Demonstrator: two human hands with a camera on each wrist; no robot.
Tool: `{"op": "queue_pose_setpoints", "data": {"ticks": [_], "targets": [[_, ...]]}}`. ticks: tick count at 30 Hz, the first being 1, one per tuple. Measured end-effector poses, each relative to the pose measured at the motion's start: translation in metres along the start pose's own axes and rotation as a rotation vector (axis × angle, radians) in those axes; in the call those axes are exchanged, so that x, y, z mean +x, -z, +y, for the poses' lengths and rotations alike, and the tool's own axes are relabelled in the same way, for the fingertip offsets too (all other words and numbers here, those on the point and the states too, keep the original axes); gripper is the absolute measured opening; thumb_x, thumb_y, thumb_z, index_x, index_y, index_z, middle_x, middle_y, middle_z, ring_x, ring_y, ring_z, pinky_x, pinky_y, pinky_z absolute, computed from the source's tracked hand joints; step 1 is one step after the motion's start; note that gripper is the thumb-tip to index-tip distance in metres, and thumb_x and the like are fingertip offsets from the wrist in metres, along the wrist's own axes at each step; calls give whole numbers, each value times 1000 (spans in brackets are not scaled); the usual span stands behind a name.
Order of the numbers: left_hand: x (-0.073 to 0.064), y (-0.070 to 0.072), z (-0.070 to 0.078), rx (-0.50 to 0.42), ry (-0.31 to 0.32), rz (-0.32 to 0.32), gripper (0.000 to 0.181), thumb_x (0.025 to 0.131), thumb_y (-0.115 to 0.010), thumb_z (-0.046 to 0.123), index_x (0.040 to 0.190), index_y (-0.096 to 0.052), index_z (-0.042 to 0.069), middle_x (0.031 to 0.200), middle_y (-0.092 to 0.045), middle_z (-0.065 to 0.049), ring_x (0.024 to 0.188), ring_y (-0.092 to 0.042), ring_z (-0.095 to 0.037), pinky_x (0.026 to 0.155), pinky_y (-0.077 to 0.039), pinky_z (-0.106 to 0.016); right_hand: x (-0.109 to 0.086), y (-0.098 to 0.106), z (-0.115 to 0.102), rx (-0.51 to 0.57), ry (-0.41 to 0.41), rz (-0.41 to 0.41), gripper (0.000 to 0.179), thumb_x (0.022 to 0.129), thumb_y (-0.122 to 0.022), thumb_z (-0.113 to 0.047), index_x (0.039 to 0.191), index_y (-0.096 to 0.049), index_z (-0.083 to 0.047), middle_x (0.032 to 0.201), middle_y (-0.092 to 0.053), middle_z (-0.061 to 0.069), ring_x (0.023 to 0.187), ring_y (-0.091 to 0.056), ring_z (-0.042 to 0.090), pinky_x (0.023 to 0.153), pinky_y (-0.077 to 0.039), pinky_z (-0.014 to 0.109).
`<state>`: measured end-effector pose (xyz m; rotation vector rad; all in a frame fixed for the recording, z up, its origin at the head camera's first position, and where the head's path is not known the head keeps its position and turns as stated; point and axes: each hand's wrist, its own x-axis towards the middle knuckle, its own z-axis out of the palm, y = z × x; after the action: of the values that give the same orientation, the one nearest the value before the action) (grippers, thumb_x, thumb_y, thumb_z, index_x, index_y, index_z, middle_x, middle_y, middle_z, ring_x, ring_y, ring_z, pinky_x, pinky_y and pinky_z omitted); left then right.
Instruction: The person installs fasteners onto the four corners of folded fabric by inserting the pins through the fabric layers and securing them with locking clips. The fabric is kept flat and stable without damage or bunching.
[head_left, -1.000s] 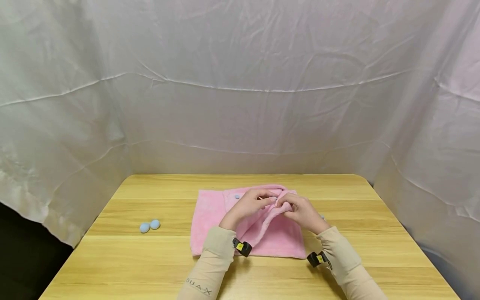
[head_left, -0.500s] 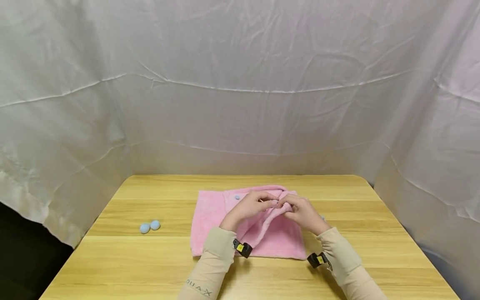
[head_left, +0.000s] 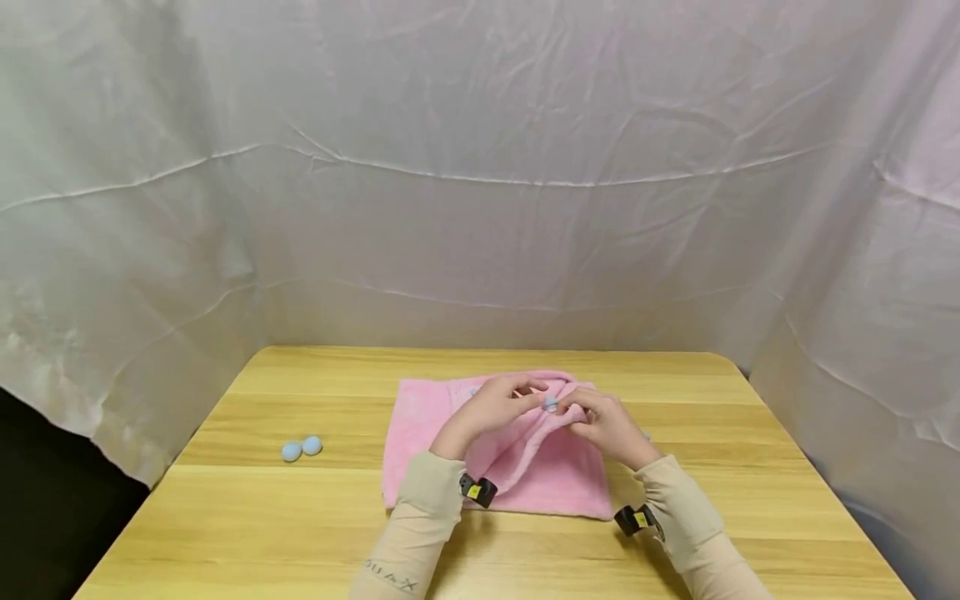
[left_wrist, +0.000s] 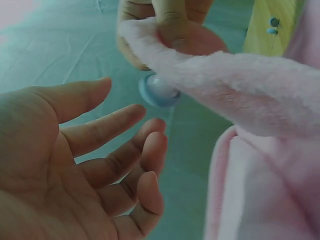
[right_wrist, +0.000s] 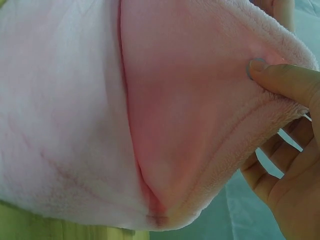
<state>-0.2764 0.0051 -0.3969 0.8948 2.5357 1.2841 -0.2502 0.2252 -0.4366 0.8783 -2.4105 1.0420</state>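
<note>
A pink plush cloth [head_left: 555, 479] lies on the table with one edge lifted in a fold. My right hand [head_left: 609, 427] pinches that raised edge. In the right wrist view its thumb presses a blue disc [right_wrist: 257, 66] on the cloth's inner side. A blue round button-like fastener [left_wrist: 159, 91] with a pale, shiny middle sits at the lifted edge in the left wrist view, beside the right hand's fingers. My left hand [head_left: 497, 411] is just left of the fastener, fingers loosely bent and apart from it, holding nothing in the left wrist view.
Two blue round pieces [head_left: 302, 448] lie side by side on the wooden table [head_left: 247, 525], left of the cloth. Another small blue piece [head_left: 473, 392] shows on the cloth's far part. Something blue [head_left: 647, 436] peeks out behind the right wrist. Pale curtains [head_left: 480, 242] surround the table.
My left hand has drawn slightly left, off the cloth's edge, and the blue fastener now shows between the hands. My right hand keeps its pinch in the same place.
</note>
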Motion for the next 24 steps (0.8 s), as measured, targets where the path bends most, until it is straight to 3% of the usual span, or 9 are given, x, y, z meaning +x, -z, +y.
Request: {"op": "queue_pose_setpoints", "data": {"ticks": [7,10,15,24], "targets": [[-9,1,10,75,-28,-12,19,90,-69,25,97,-64,9,91,-64,-1,82,-57,-12,72,-48,-23,-1,-1,2,28,-36,9,30,73,-72,11,89,-71,-14,96,-72,8,88,-55,2,73,-51,20],[-11,-5,12,115,-47,-19,25,86,-74,25,96,-61,7,90,-63,-1,78,-54,-8,71,-47,-20,-1,0,4,29,-45,8,29,73,-73,11,88,-71,-14,96,-72,7,86,-54,1,72,-50,20],[-10,-17,17,171,-60,-6,26,82,-78,25,93,-59,13,86,-61,3,74,-52,-4,69,-45,-18,-2,1,3,20,-72,-3,25,75,-74,6,88,-71,-15,96,-72,6,84,-54,-1,70,-50,20],[-8,-25,22,247,-65,93,7,89,-69,19,93,-63,17,83,-64,6,71,-54,-3,66,-45,-17,0,4,1,33,-113,2,19,78,-77,-2,94,-71,-12,96,-71,6,85,-58,4,74,-52,23]]}}
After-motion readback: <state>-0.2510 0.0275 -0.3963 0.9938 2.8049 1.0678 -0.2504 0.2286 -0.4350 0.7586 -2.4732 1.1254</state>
